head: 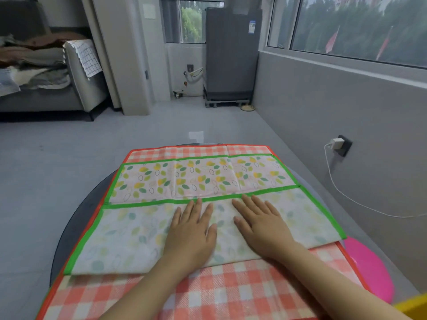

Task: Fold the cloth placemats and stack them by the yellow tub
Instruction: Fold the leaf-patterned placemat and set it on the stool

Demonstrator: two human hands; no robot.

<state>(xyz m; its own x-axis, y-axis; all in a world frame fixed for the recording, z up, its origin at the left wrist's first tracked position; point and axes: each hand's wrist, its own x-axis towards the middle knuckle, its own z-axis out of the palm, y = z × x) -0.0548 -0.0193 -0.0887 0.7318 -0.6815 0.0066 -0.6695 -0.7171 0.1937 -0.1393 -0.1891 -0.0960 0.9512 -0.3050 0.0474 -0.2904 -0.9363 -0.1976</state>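
A leaf-print placemat with a green border (pixel 196 179) lies across the round table, its near half folded over so the pale underside faces up. My left hand (pixel 193 229) and my right hand (pixel 261 225) lie flat on that folded flap, side by side, fingers straight, fingertips at the green edge. Beneath it lies a red-and-white checked placemat with a red border (pixel 208 294), spread flat. A corner of the yellow tub (pixel 413 307) shows at the bottom right.
The dark round table (pixel 76 218) shows at the left of the mats. A pink round object (pixel 369 269) sits at the table's right edge, next to the yellow tub. A white charger cable (pixel 342 192) hangs from a wall socket on the right.
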